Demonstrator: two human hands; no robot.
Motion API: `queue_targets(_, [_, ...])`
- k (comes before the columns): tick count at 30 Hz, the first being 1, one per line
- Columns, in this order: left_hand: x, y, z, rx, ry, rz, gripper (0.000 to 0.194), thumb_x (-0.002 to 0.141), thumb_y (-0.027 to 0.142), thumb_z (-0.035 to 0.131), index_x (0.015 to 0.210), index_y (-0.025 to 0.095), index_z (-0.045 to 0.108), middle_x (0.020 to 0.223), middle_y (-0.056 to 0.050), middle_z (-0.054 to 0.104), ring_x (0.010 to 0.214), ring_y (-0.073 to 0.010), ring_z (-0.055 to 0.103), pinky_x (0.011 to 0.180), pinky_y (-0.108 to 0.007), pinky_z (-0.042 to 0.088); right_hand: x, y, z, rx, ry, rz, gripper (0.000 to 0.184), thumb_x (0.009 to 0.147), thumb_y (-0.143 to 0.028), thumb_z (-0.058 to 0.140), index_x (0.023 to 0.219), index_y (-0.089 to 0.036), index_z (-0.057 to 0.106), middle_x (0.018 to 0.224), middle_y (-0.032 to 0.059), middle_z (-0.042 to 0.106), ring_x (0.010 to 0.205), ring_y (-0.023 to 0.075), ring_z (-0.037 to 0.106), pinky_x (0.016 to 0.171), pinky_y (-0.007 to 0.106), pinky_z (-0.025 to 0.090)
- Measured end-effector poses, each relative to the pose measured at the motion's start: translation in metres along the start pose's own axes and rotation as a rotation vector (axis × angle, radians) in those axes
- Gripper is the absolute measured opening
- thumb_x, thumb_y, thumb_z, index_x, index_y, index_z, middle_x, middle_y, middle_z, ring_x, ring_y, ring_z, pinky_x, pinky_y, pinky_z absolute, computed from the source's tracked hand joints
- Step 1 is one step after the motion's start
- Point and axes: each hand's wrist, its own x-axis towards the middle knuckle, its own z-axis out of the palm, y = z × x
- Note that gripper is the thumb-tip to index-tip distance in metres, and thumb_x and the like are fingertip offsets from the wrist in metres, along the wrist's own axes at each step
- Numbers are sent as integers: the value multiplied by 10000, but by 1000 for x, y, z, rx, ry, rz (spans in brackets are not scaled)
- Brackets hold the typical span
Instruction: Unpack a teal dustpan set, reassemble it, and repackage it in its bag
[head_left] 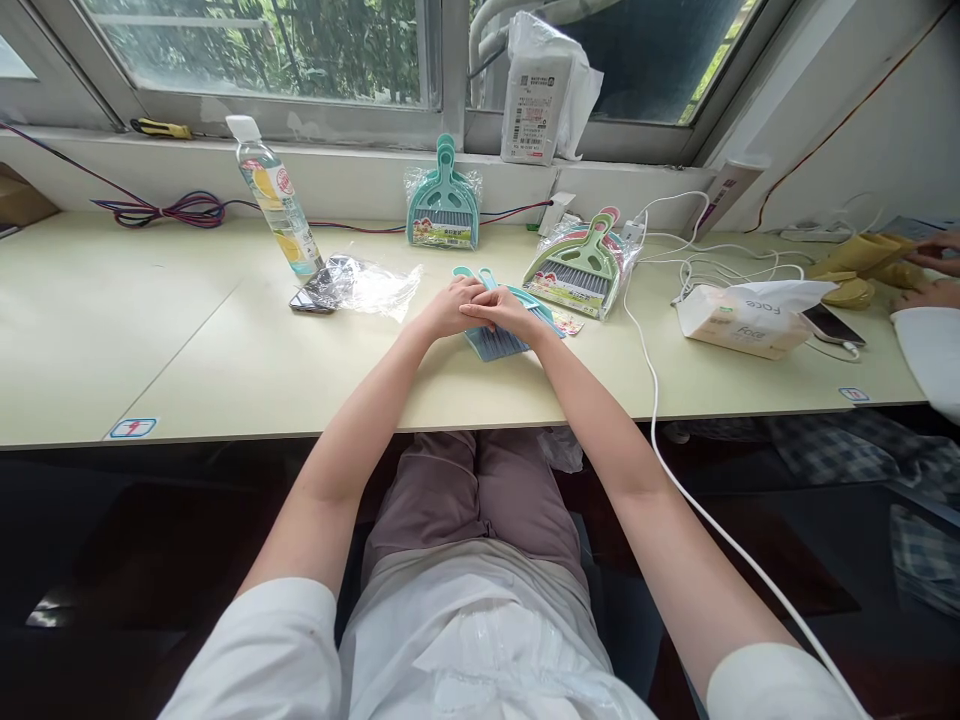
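My left hand [450, 306] and my right hand [504, 310] rest together, one laid over the other, above the table's front part. The right fingers stretch flat across the left hand, whose own fingers are partly covered. Under and beside them lies a blue mini brush and dustpan set [496, 344], partly hidden by the hands; neither hand visibly grips it. A small printed card [568, 324] lies by its right side. Left of my hands is crumpled clear plastic wrap [379, 288], partly over a phone [311, 298].
A wrapped teal dustpan set [444, 205] leans at the back; a wrapped green one [577, 265] lies to the right. A bottle [276, 200] stands left. A tissue pack [750, 320], white cables [652, 380] and another person's hands [937, 270] near yellow objects [855, 265] are right.
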Motion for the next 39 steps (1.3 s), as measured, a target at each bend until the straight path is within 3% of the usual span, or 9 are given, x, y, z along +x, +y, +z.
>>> queue_targets(6, [0, -4, 3, -19, 17, 25, 247, 791, 421, 613, 910, 221, 694, 1030, -88, 652, 1086, -278, 529, 1018, -423, 416, 3, 6, -3, 20, -8, -15, 432, 826, -487, 650, 545, -184, 522, 451, -37, 452, 483, 89, 388, 503, 253, 278])
queue_targets(15, [3, 7, -2, -33, 33, 0, 242, 832, 404, 564, 925, 210, 676, 1024, -85, 660, 1087, -275, 531, 1019, -426, 403, -4, -7, -10, 85, -27, 23, 333, 823, -347, 601, 554, -198, 474, 545, -31, 417, 568, 106, 381, 524, 246, 343])
queue_targets(24, [1, 5, 0, -61, 27, -49, 221, 799, 373, 615, 947, 218, 671, 1053, -74, 662, 1117, -278, 530, 1014, -421, 418, 1, 1, -5, 35, 38, 48, 466, 842, -544, 647, 566, -191, 518, 502, -33, 430, 511, 102, 400, 513, 256, 325])
queue_targets(35, [1, 14, -4, -54, 35, -25, 159, 833, 345, 583, 852, 200, 645, 1000, -86, 668, 1092, -277, 538, 1012, -413, 410, -2, -4, -4, 50, 70, 59, 407, 866, -391, 594, 526, -198, 479, 474, -29, 423, 496, 105, 406, 509, 251, 351])
queue_targets(39, [1, 13, -4, -47, 41, -29, 176, 837, 354, 577, 868, 195, 645, 1001, -93, 659, 1080, -276, 541, 993, -409, 420, -2, -4, -4, 90, 83, 50, 426, 872, -409, 592, 520, -202, 472, 466, -29, 422, 491, 107, 408, 505, 257, 361])
